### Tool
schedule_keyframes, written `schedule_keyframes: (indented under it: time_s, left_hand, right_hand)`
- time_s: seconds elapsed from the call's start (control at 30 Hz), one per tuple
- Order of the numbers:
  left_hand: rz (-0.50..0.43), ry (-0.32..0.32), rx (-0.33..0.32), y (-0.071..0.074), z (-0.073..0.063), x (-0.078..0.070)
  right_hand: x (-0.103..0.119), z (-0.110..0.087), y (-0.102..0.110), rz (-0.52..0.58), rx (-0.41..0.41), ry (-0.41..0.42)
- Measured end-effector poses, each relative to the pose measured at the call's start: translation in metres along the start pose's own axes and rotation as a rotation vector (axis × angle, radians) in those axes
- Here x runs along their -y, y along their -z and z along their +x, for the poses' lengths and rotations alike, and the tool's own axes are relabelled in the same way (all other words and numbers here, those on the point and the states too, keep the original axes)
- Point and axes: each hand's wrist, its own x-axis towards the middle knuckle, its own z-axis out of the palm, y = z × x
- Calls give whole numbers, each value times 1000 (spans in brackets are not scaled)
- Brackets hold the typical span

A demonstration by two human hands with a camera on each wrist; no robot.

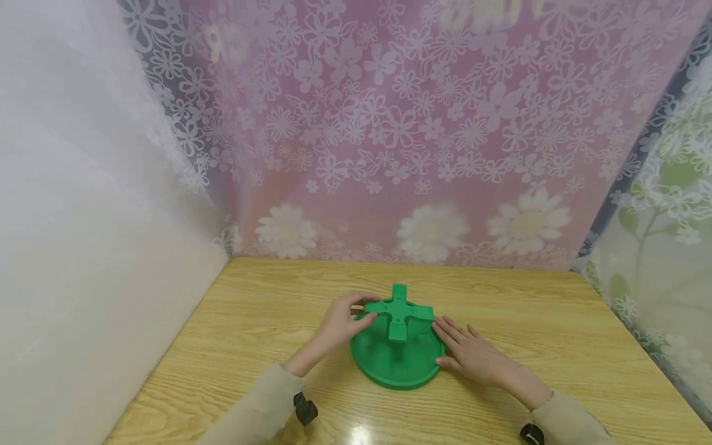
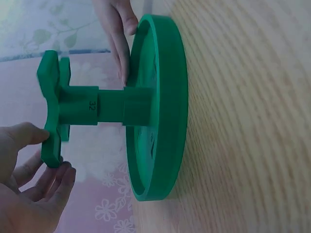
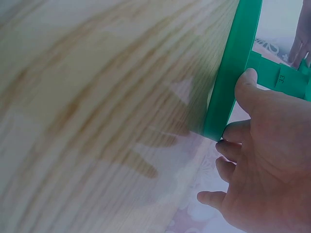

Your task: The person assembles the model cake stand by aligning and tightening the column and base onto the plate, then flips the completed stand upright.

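A green round tray-like base [image 1: 396,371] with a raised rim lies on the table. From its middle rises a stepped green post [image 2: 111,106] marked 32 on one side. On top of the post sits a four-armed green cross [image 1: 398,311]. My left hand [image 1: 343,320] pinches the cross's left arm, thumb on one side and fingers on the other. At the right side of the base, my right hand [image 1: 478,355] touches the rim with its thumb and fairly straight fingers. The right wrist view shows that thumb [image 3: 250,80] at the rim, with the index finger lower down.
The wood-grain table [image 1: 267,303] has a pale wall covering [image 1: 100,204] on its left. Behind it hangs a pink flowered cloth [image 1: 389,154], and a leaf-patterned cloth [image 1: 667,247] runs along the right edge. Dark straps show at both sleeves.
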Motion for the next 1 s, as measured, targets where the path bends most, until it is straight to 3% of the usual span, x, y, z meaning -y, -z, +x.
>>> schedule_keyframes:
  time_s: [0.4,0.67,0.83,1.0]
  left_hand:
    - [-2,4,-64,-8,24,8]
    - [-104,-19,-150,-4,20,2]
    - [-142,-46,-62,1,7,-5]
    - [-128,8,57,1,-5,-3]
  right_hand:
    - [-3,-2,-5,-27,-42,12]
    - [-2,-2,-3,-17,-42,4]
    - [-2,-2,-2,-16,-36,3]
    - [-2,-2,-3,-17,-34,6]
